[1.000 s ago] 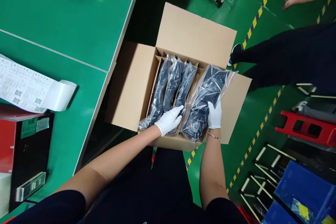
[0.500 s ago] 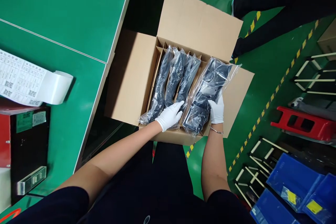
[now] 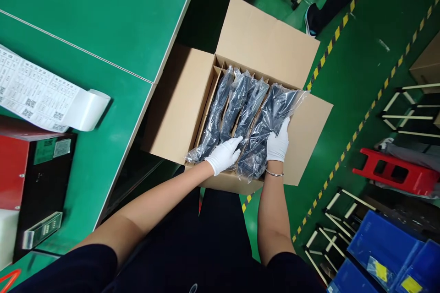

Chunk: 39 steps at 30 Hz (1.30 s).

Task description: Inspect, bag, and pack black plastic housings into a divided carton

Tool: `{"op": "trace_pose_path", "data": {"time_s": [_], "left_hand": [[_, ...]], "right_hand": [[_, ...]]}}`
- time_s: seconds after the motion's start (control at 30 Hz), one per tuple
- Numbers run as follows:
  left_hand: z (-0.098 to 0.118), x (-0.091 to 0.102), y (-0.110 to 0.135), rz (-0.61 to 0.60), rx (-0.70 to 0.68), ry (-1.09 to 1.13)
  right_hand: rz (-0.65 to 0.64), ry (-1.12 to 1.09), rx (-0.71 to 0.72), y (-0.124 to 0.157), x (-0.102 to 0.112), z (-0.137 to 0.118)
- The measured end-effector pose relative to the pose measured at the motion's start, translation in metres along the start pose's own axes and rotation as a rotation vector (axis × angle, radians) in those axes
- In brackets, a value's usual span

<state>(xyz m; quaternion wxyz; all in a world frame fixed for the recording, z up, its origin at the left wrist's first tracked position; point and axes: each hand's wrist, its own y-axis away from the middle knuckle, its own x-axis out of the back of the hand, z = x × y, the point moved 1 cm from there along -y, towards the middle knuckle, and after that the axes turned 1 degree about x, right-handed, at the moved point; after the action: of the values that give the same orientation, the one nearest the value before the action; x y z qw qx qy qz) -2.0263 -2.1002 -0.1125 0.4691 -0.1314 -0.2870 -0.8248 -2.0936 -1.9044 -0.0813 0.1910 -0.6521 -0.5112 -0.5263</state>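
An open cardboard box (image 3: 178, 105) with inner dividers holds several black parts in clear plastic bags, standing on edge. My left hand (image 3: 224, 155), in a white glove, lies with fingers stretched on the near ends of the bagged parts (image 3: 237, 100) in the middle of the box. My right hand (image 3: 277, 143), also gloved, is closed round the rightmost bagged black part (image 3: 271, 116), which sits tilted in the right slot of the box.
A green workbench (image 3: 85, 18) runs along the left, with a roll of printed labels (image 3: 44, 98) and a red and black device (image 3: 30, 174). Another person's shoe (image 3: 310, 17) is beyond the box. A red stool (image 3: 395, 174) and blue bins (image 3: 381, 247) stand at right.
The rightmost bagged part has turned from lying flat to standing on edge, lower in the box's right slot. The other person has moved away toward the top.
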Motion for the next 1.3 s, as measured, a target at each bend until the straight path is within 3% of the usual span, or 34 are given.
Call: {"op": "trace_pose_path", "data": {"time_s": [0.13,0.23,0.37,0.5,0.6,0.7,0.77,0.87,0.97,1.03,1.13,1.23,1.3], "left_hand": [[0.001,0.001,0.003,-0.034,0.024,-0.009],[0.001,0.000,0.005,-0.038,0.029,-0.024],[0.000,-0.005,0.007,-0.024,0.012,-0.030],[0.001,-0.005,0.009,-0.043,0.022,-0.044],[0.000,-0.002,0.012,-0.035,0.027,-0.036],[-0.003,0.001,0.014,0.015,0.029,0.007],[-0.005,0.003,0.014,0.059,0.037,0.036],[-0.006,0.007,0.013,0.116,0.038,0.072],[-0.008,0.013,0.013,0.186,0.019,0.108],[-0.010,0.017,0.013,0.244,0.014,0.133],[-0.012,0.020,0.012,0.271,0.058,0.167],[-0.010,0.020,0.011,0.186,0.096,0.246],[-0.007,0.019,0.012,0.075,0.099,0.358]], "right_hand": [[-0.023,-0.013,0.013,0.007,-0.002,0.007],[-0.004,0.151,-0.030,0.007,-0.007,-0.002],[0.023,0.312,-0.045,-0.001,-0.037,-0.020],[0.046,0.130,0.089,-0.006,-0.079,-0.018],[0.073,-0.030,0.160,-0.003,-0.090,-0.012],[0.115,-0.103,0.163,0.006,-0.081,-0.022],[0.039,-0.091,0.138,0.014,-0.075,-0.038],[-0.175,0.106,0.004,0.021,-0.067,-0.062],[-0.167,0.165,-0.050,0.023,-0.050,-0.067],[-0.056,0.022,-0.018,0.022,-0.033,-0.058],[0.047,-0.383,0.063,0.018,-0.012,-0.035],[-0.007,-0.739,0.073,0.013,-0.006,-0.012],[-0.047,-0.859,0.034,0.011,-0.008,-0.002]]}}
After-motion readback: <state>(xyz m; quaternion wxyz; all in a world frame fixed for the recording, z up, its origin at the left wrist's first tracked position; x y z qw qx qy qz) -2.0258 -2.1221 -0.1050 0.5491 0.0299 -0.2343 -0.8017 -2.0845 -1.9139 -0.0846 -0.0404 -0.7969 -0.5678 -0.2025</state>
